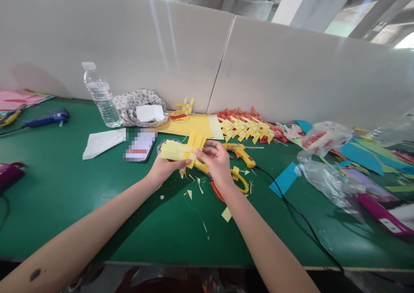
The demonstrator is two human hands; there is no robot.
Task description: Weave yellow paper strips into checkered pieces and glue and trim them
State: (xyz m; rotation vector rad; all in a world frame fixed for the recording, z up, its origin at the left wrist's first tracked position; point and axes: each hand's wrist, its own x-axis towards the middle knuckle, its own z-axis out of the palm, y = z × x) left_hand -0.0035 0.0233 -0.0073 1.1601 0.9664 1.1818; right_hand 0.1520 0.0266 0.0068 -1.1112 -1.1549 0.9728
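Above the middle of the green table, a woven piece of yellow paper strips (pixel 174 150) is held up between both hands. My left hand (pixel 161 169) grips its pale left part from below, thumb along the lower edge. My right hand (pixel 218 159) pinches the right side near the crossing strips. Under my right wrist lie scissors with red and yellow handles (pixel 242 182), partly hidden. A yellow glue gun (pixel 243 154) rests just beyond that hand. Small paper scraps (pixel 189 194) are scattered below the hands.
A water bottle (pixel 102 97), a phone (pixel 141 145) and a patterned cloth bag (pixel 142 101) stand or lie at left. Several finished woven yellow pieces (pixel 247 128) line the wall. A black cord (pixel 300 215) crosses the right side, near plastic bags (pixel 330 185) and blue paper (pixel 284 179).
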